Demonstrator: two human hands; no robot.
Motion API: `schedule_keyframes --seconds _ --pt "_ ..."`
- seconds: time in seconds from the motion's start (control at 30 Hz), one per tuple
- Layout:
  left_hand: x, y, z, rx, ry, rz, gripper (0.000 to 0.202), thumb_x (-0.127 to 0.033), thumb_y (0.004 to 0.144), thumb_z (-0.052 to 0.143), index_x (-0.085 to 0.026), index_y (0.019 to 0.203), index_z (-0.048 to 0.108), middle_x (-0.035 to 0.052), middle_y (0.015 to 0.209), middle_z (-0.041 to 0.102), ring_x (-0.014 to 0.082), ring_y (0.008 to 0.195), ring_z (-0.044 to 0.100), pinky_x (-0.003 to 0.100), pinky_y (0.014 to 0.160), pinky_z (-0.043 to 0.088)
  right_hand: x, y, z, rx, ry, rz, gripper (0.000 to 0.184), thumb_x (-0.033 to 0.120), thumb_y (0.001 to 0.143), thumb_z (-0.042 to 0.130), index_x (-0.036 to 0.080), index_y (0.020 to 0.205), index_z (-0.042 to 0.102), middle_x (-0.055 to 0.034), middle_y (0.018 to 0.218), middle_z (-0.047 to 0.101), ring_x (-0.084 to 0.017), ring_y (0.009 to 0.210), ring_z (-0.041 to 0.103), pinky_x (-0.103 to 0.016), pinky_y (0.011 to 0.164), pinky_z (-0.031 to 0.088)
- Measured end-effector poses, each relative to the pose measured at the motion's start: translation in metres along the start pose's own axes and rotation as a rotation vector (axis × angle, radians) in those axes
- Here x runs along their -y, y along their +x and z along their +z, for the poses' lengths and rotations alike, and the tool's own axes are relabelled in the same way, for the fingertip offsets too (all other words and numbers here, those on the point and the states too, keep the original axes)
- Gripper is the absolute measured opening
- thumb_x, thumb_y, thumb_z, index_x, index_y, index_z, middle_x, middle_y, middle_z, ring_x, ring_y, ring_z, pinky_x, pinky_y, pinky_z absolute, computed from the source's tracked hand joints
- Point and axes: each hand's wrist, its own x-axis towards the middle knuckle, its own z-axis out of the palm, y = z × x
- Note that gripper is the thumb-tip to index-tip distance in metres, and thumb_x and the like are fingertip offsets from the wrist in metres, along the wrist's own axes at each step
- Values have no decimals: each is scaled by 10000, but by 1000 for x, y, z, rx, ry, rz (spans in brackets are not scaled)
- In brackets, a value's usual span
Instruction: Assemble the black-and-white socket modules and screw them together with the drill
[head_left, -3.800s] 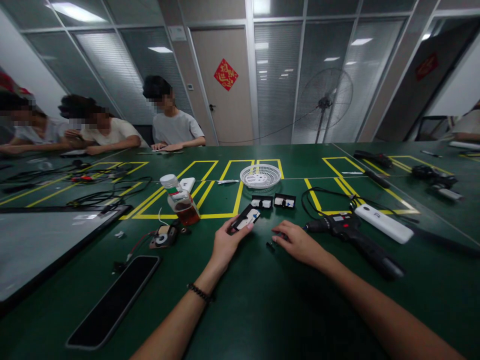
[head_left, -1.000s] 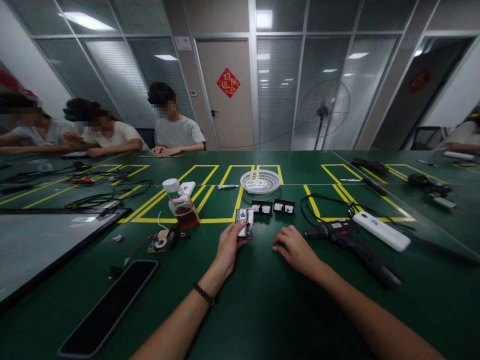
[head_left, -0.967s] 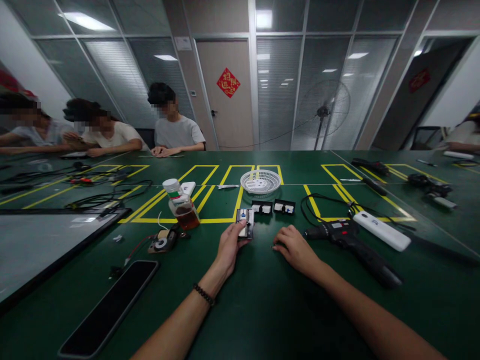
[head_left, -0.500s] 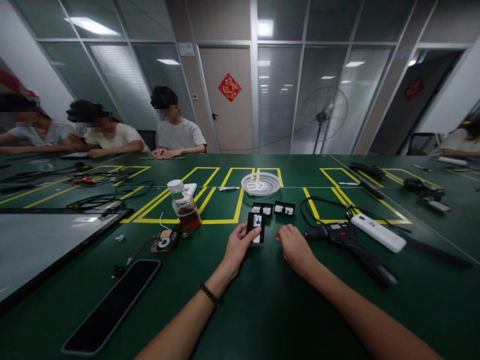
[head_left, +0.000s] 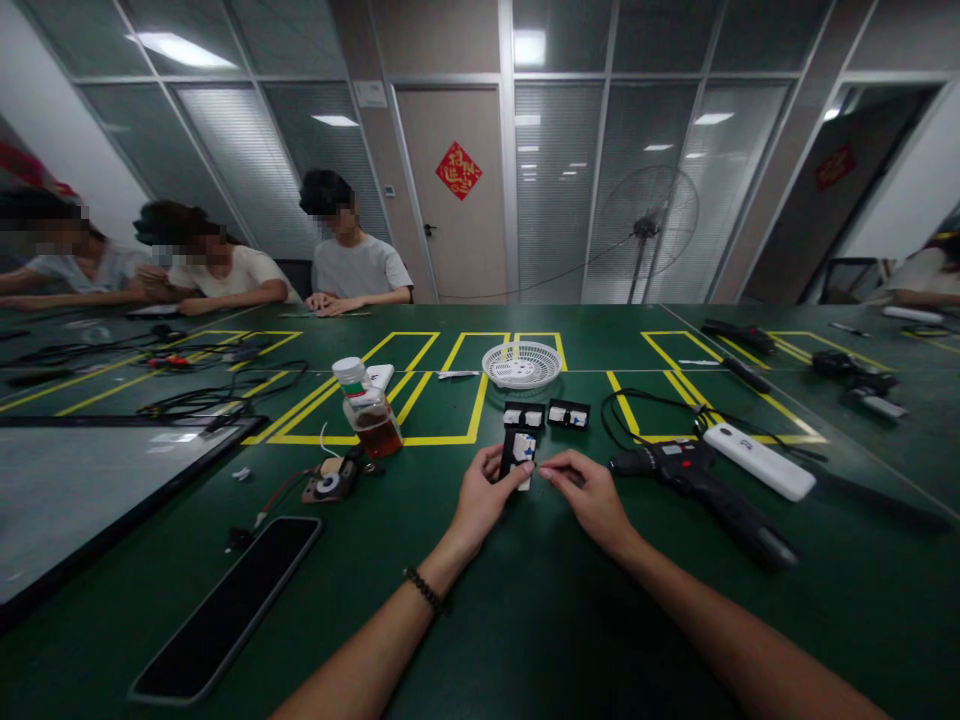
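Observation:
My left hand point(head_left: 484, 492) grips a small black rectangular case point(head_left: 508, 455) with a white and blue insert, its thumb pressed across the front. My right hand point(head_left: 589, 495) is just to the right of the case, thumb and forefinger pinched together near its edge. Whatever sits in that pinch is too small to make out. Beyond the hands, two similar black pieces with white inserts lie on the table, a left one point(head_left: 523, 415) and a right one point(head_left: 568, 415). Behind them is a white round plastic basket point(head_left: 523, 366).
A black cordless screwdriver-like tool point(head_left: 705, 500) and a white bar-shaped device point(head_left: 757, 462) lie right. Left are a bottle of brown liquid point(head_left: 371, 415), a small motor-like part with wires point(head_left: 330, 482) and a phone point(head_left: 229, 610). Several people sit around the green table point(head_left: 480, 640).
My right hand has closed into a pinch and moved up to the case's right edge. The case has turned and tilted slightly in my left hand.

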Motion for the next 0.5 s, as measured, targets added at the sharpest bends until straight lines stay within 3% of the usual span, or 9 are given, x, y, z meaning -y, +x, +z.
schedule_keyframes --seconds 0.27,0.5 --pt "-3 -1 1 -5 -36 -23 564 -314 651 839 -175 1143 602 145 1167 682 257 1081 648 424 979 464 -6 0 5 47 274 127 224 372 874 638 204 1015 683 -57 959 711 -214 891 685 -369 835 557" --pt "-3 -3 3 33 -15 -6 594 -311 668 828 -162 1186 578 157 1194 666 259 1092 640 424 980 462 -10 2 6 27 322 125 203 352 840 679 204 966 621 -32 892 661 -184 826 660 -325 769 562"
